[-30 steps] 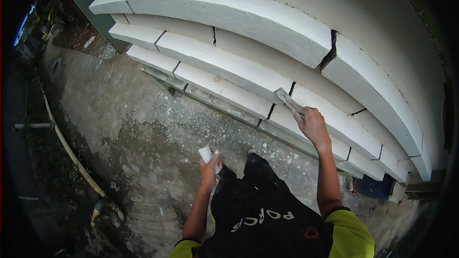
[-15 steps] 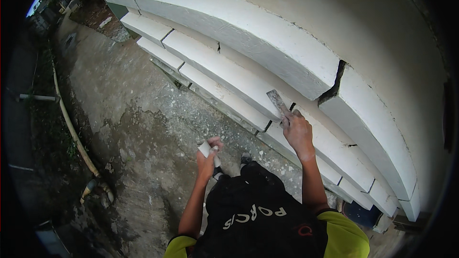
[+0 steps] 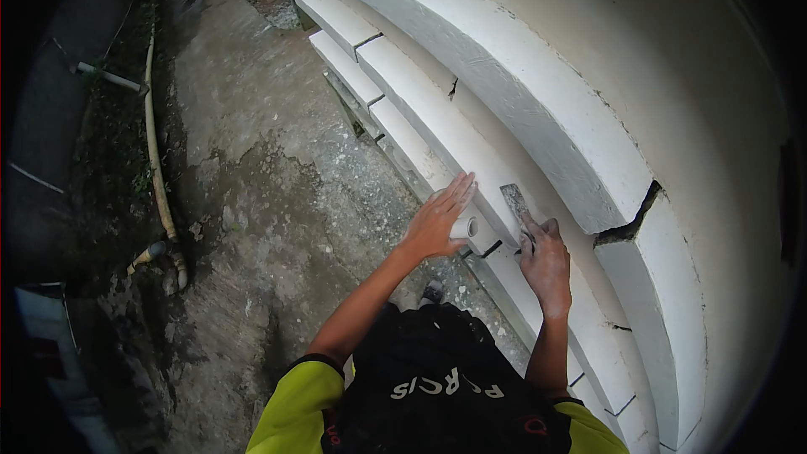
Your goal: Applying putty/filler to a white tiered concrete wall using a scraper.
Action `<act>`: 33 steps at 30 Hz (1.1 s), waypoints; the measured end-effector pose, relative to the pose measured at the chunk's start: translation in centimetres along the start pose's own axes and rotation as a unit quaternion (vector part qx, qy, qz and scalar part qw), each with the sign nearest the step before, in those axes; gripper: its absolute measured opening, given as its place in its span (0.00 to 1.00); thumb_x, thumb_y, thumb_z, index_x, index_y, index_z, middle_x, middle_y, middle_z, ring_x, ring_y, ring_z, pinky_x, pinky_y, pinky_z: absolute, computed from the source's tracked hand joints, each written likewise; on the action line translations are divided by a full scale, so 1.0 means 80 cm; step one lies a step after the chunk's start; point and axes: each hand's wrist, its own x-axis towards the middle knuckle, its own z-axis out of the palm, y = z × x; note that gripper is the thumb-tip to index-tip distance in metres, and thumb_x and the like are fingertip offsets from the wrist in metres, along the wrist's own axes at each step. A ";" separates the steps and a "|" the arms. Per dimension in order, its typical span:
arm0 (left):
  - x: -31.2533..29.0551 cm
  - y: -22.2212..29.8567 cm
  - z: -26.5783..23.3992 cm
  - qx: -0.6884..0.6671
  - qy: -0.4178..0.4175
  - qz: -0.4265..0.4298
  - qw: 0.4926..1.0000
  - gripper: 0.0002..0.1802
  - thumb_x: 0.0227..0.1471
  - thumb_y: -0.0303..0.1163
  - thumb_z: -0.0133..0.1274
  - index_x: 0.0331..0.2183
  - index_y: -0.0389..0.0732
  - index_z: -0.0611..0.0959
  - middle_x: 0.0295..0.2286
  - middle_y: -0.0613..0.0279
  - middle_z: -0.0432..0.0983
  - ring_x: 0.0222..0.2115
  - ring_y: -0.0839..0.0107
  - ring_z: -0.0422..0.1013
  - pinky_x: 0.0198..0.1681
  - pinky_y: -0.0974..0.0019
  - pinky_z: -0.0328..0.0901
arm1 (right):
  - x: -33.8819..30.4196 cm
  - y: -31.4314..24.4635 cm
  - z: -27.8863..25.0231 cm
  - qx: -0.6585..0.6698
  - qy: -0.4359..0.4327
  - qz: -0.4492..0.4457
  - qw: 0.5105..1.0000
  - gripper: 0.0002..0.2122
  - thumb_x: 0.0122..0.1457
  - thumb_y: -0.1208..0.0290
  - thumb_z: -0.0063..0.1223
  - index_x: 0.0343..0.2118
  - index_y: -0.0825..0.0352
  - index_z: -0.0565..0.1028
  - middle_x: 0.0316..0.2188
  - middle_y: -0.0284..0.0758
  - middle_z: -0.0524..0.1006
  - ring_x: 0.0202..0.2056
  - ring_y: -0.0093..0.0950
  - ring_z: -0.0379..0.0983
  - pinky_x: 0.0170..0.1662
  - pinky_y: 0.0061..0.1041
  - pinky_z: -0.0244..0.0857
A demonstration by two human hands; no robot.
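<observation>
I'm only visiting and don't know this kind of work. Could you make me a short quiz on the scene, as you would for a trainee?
1. Fill in the missing word: the right hand grips a flat-bladed ____.
2. True or false: the left hand is empty.
3. Where does the long pale pipe lie?
a) Across the top ledge
b) Between the person's feet
c) Off to the person's left

Key:
1. Scraper.
2. False: a white roll is tucked in it, while the fingers are stretched out.
3. c
</observation>
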 end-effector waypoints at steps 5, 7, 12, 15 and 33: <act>0.004 -0.018 0.022 0.000 0.023 -0.001 1.000 0.59 0.33 0.33 0.64 0.68 0.44 0.56 0.69 0.59 0.46 0.69 0.57 0.47 0.65 0.54 0.56 | 0.011 -0.011 -0.004 -0.014 -0.012 -0.018 1.000 0.20 0.60 0.74 0.54 0.56 0.59 0.76 0.43 0.49 0.70 0.42 0.46 0.75 0.47 0.42 0.70; 0.000 -0.013 0.026 -0.004 0.039 -0.005 0.999 0.60 0.33 0.34 0.63 0.68 0.44 0.56 0.69 0.59 0.46 0.69 0.58 0.48 0.64 0.56 0.58 | 0.001 -0.016 -0.020 -0.017 -0.066 -0.002 0.998 0.20 0.61 0.73 0.52 0.58 0.59 0.75 0.43 0.48 0.70 0.42 0.46 0.75 0.48 0.43 0.70; 0.000 -0.007 0.029 0.002 0.063 -0.011 0.998 0.61 0.30 0.37 0.63 0.68 0.44 0.57 0.68 0.60 0.50 0.66 0.59 0.56 0.60 0.57 0.63 | 0.035 -0.019 0.017 0.015 -0.001 -0.035 0.999 0.23 0.61 0.76 0.52 0.60 0.57 0.73 0.42 0.47 0.69 0.41 0.46 0.74 0.48 0.44 0.69; -0.001 -0.008 0.030 -0.015 0.065 -0.031 0.997 0.62 0.28 0.38 0.63 0.68 0.45 0.58 0.68 0.61 0.51 0.61 0.60 0.63 0.54 0.58 0.66 | 0.038 -0.024 0.010 0.014 -0.020 -0.028 0.999 0.23 0.60 0.76 0.53 0.60 0.58 0.73 0.43 0.48 0.69 0.41 0.46 0.74 0.48 0.43 0.68; 0.090 -0.205 -0.124 0.035 0.070 0.030 0.996 0.52 0.34 0.36 0.62 0.65 0.52 0.66 0.66 0.60 0.56 0.67 0.55 0.53 0.63 0.49 0.57 | 0.122 -0.116 0.113 0.187 0.065 0.004 0.980 0.21 0.69 0.70 0.44 0.65 0.57 0.68 0.24 0.34 0.66 0.19 0.26 0.66 0.30 0.31 0.68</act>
